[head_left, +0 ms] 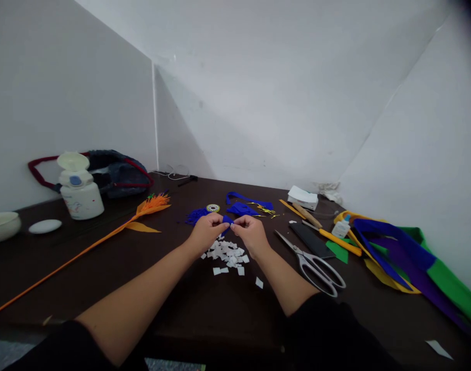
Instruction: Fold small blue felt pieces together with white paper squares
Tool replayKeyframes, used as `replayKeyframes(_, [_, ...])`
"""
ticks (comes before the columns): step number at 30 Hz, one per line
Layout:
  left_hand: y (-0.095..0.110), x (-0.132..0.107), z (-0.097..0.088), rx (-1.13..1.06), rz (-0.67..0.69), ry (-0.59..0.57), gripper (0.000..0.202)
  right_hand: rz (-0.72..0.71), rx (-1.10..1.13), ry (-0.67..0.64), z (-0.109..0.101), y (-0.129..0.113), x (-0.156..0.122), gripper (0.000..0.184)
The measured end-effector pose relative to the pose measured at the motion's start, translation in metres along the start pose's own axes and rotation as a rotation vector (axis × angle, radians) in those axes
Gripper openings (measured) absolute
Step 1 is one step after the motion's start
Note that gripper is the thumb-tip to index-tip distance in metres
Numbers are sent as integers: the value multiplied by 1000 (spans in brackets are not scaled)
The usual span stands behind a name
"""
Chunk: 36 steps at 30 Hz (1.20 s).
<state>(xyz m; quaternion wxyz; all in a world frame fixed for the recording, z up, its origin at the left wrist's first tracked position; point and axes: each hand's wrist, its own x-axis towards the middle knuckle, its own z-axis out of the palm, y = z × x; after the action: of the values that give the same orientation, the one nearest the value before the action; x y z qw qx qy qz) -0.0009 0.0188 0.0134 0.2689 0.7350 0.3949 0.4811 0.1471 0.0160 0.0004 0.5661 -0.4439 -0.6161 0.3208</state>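
Observation:
Between my two hands is a small blue crepe paper piece (228, 220). The fingertips of my left hand (209, 230) pinch its left side, and those of my right hand (251, 233) pinch its right side. Just below them lies a loose heap of small white paper squares (228, 253). Behind my left hand is a pile of blue paper bits (196, 215), with a round tape roll (213, 208) beside it. Farther back lie blue paper pieces (243, 208) with yellow scraps (267, 209) on them.
Scissors (315, 264), a yellow cutter (340, 242) and a glue bottle (341, 226) lie to the right, near coloured crepe strips (398, 252). On the left are an orange paper flower (150, 206), a white bottle (82, 198) and a bowl (3, 226). White walls enclose the dark table (143, 288).

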Motion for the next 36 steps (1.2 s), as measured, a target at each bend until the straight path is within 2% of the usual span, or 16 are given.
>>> replayKeyframes(4, [-1,0,0,75,14,0,22,-63,-117,39,0,-1,0,14])
replayKeyframes(8, [-1,-1,1,34,-22,-16,24,-116,-138,8,0,-2,0,21])
replayKeyframes(13, [-3,-1,2,60,-46,-3,26,-193,-244,-1,-2,-2,-1,17])
replayKeyframes(19, [-3,1,1,205,-32,4,24,-158,-295,25,-1,-7,-2,18])
replayKeyframes(25, [-1,0,0,272,8,2,26,-139,-300,23,0,-2,0,13])
replayKeyframes(36, [-1,0,-1,239,34,-63,34,-92,-277,-50,-3,1,2,14])
